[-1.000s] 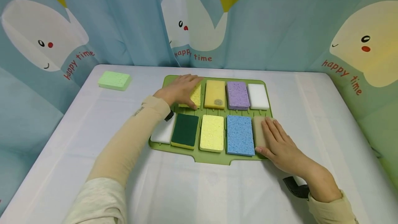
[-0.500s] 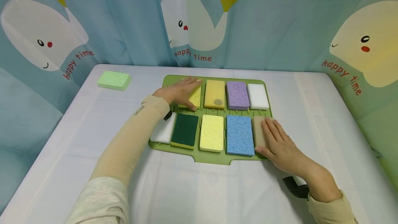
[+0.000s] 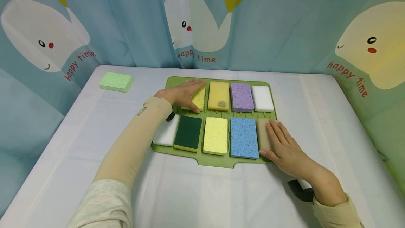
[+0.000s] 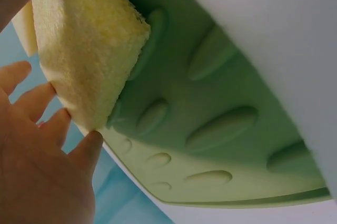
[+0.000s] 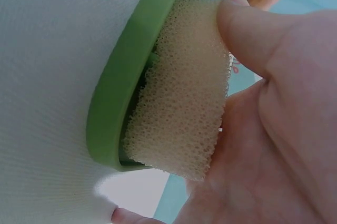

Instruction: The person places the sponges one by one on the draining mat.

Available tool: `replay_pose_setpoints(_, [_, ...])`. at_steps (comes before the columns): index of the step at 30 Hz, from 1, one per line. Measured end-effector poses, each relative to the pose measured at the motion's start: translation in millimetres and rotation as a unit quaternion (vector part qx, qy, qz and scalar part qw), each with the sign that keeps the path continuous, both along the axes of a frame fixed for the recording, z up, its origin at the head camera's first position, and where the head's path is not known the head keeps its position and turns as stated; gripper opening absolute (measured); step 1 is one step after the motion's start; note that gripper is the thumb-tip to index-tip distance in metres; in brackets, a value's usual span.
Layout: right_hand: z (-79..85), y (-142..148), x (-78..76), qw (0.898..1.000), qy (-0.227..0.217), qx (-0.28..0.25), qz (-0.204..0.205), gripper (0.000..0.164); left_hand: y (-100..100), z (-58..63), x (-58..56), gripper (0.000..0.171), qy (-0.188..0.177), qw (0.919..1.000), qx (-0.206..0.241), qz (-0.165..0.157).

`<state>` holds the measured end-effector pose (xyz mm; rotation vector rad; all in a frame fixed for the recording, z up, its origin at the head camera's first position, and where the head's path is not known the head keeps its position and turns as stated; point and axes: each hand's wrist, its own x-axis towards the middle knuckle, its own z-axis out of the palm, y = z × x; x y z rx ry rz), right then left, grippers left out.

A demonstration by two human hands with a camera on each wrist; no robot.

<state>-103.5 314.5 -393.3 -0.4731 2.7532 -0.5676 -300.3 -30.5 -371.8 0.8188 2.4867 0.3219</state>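
In the head view a green ridged tray carries two rows of sponges. My left hand lies over the yellow sponge at the back left, its fingers spread and the thumb by its near edge. The left wrist view shows extended fingertips touching that sponge's side. At the front right, my right hand rests on a beige sponge with straight fingers. In the right wrist view, its thumb touches the top corner of the beige porous sponge, which sits inside the tray's rim. The hand hides part of it.
Between the hands lie a dark green scouring sponge, a pale yellow sponge, a blue sponge and a purple sponge. A light green sponge lies off the tray, on the white table's back left. A printed curtain stands behind.
My left hand and forearm have shifted very slightly over the yellow sponge. The right hand stays on the beige sponge, and the sponges keep their places.
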Motion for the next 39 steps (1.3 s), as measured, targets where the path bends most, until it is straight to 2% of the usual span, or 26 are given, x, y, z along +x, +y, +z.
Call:
replay_pose_setpoints(8, [-0.2,0.9,0.0,1.000,0.001,-0.001,0.004,0.089,-5.0,6.4,-0.4,0.110,0.016,0.9999,-0.005,-0.001])
replay_pose_setpoints(14, [0.0,1.1,-0.7,1.000,-0.003,0.000,0.002,0.089,-20.3,15.2,-2.1,0.101,0.011,0.9991,0.001,0.042])
replay_pose_setpoints(17, [-0.8,1.4,-1.0,1.000,-0.003,-0.001,0.002,0.089,-30.4,15.2,-4.2,0.098,0.020,0.9981,-0.002,0.058])
replay_pose_setpoints(26, [-3.2,2.5,-0.9,1.000,0.004,0.000,0.002,0.089,-58.9,14.3,-6.8,0.091,0.082,0.9919,-0.016,0.096])
replay_pose_setpoints(29, [-3.4,2.9,-0.2,1.000,0.006,-0.001,0.000,0.090,-68.3,15.6,-6.3,0.089,0.106,0.9877,-0.027,0.112])
replay_pose_setpoints(32, [-3.8,3.2,0.2,1.000,0.008,-0.003,0.001,0.090,-79.7,15.9,-5.7,0.087,0.128,0.9810,-0.038,0.141])
replay_pose_setpoints(39, [-4.2,3.1,-0.2,1.000,0.009,-0.005,0.004,0.089,-118.2,9.5,-4.3,0.084,0.149,0.9583,-0.056,0.237])
